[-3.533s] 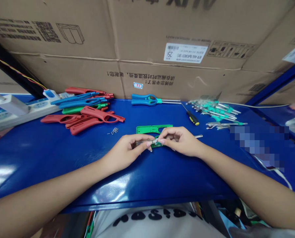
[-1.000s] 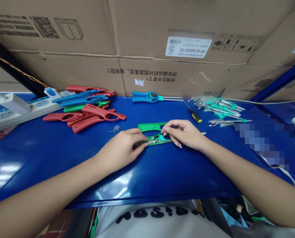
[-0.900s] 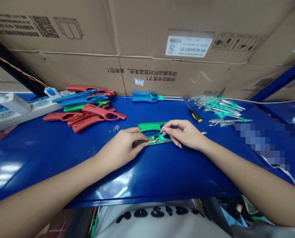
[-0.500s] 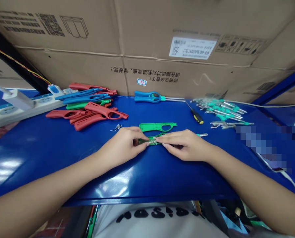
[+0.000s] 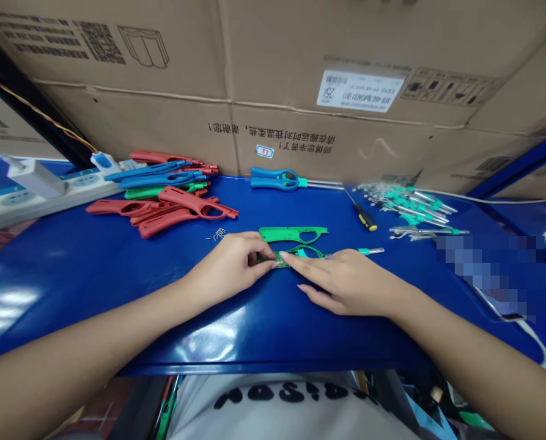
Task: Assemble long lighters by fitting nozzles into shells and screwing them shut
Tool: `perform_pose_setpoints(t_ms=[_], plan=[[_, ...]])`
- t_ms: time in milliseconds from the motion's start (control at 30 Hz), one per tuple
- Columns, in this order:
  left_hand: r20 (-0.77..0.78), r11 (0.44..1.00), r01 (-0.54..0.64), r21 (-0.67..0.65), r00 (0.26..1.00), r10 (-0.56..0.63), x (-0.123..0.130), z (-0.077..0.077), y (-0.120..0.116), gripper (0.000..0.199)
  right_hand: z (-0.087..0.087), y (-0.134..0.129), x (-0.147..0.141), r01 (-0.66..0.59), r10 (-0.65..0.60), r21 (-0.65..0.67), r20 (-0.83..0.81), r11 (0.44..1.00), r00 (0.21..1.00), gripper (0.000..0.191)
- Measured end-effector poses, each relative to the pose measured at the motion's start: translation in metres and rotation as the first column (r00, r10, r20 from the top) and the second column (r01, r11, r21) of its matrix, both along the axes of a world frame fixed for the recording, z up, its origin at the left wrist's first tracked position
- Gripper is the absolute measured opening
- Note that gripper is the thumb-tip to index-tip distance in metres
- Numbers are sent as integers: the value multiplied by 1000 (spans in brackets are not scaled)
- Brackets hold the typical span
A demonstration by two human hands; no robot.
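Note:
My left hand (image 5: 236, 260) pinches the rear end of an open green lighter casing half (image 5: 317, 250) between thumb and fingers. Inside the casing sits a see-through part (image 5: 281, 261), partly covered by fingertips. My right hand (image 5: 341, 278) has its index fingertip pressed on that part, while its thumb stands apart below. A metal lighter nozzle (image 5: 374, 251) with a turquoise collar sticks out to the right beyond my right hand. Just behind lies the other green casing half (image 5: 293, 234), flat on the table.
Red, blue and green casing halves (image 5: 188, 208) lie piled at left, beside a power strip (image 5: 82, 189). Small screws (image 5: 218, 234) lie near my left hand. Behind are a blue lighter (image 5: 275, 179), a screwdriver (image 5: 364, 215), several nozzle assemblies (image 5: 410, 205) and a cardboard box (image 5: 273, 79).
My right hand has shifted slightly down, and its thumb has moved off the casing, away from the index finger. More of the casing's trigger loop shows. My left hand keeps its pinch.

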State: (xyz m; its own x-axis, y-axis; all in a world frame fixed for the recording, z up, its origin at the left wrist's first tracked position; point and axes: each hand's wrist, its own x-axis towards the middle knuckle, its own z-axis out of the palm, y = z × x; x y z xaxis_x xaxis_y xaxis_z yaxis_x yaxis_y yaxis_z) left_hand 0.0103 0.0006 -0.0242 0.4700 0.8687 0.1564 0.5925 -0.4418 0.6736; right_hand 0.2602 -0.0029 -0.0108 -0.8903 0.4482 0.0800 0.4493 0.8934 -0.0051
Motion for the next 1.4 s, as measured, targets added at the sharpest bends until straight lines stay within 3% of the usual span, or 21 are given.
perform_pose_setpoints(t_ms=[133, 333, 467, 567, 667, 800, 1400], plan=[[-19, 1000, 9, 25, 1000, -8, 0, 1, 0, 14, 3, -1, 1, 19, -19, -29, 0, 999, 1000, 63], [-112, 993, 53, 107, 993, -41, -2, 4, -2, 18, 14, 16, 18, 108, -99, 19, -258, 994, 961, 33], [-191, 974, 61, 219, 981, -18, -1, 7, -6, 24, 18, 28, 29, 164, -190, -128, -238, 978, 952, 20], [-211, 944, 163, 288, 972, -103, 2, 8, -8, 25, 14, 33, 31, 119, -177, -253, -221, 960, 959, 14], [-236, 920, 270, 284, 950, -205, 4, 4, -10, 32, 8, 35, 29, 92, -166, -331, -202, 939, 965, 11], [-298, 903, 335, 270, 921, -252, 5, -1, -12, 39, 4, 36, 25, 110, -201, -380, -211, 918, 956, 9], [-323, 897, 347, 273, 912, -254, 6, -7, -10, 39, -1, 35, 18, 170, -288, -410, -246, 896, 925, 5]])
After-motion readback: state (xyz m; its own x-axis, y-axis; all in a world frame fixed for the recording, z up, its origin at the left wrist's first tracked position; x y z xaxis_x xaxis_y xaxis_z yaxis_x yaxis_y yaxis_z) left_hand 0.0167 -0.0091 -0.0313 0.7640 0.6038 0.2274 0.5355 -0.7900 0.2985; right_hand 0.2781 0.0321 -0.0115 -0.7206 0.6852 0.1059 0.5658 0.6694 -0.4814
